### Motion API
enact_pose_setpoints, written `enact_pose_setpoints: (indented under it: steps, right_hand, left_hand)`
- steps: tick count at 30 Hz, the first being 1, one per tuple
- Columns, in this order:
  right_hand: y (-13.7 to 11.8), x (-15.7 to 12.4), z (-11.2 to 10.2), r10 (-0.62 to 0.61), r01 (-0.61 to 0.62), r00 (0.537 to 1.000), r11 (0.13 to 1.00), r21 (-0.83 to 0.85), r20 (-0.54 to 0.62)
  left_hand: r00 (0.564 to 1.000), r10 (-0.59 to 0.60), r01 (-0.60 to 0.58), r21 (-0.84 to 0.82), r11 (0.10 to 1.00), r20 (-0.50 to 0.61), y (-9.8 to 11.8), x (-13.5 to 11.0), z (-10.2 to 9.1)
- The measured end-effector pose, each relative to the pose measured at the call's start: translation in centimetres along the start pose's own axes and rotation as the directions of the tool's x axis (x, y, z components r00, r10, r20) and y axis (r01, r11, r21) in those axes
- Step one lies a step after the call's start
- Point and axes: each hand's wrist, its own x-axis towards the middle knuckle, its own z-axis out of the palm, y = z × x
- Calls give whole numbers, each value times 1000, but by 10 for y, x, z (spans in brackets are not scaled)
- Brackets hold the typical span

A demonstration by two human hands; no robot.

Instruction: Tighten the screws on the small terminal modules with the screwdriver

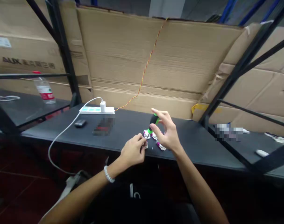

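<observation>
My right hand (167,130) grips a screwdriver (153,123) with a black and green handle, its tip pointing down toward my left hand. My left hand (133,150) pinches a small white and magenta part (145,145) at the front of the dark table (123,130). A bead bracelet sits on my left wrist. More small white and magenta parts (160,145) lie on the table just under my right hand.
A white power strip (96,110) with a plugged-in adapter and a trailing white cable lies at the back left. A small dark object (80,123) lies near it. A water bottle (44,88) stands on the left shelf. Cardboard walls and black metal shelf struts surround the table.
</observation>
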Motion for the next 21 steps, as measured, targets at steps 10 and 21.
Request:
enact_pose_setpoints:
  steps: [10,21]
  right_hand:
    - [-4,2,-2,5,-5,1000,999,-37,4]
    - [0,0,-4,-3,2,999,999,40,38]
  left_hand:
    - [1000,-12,12,22,1000,13,1,1,0]
    - [1000,-8,8,-10,1000,4,0,0,-1]
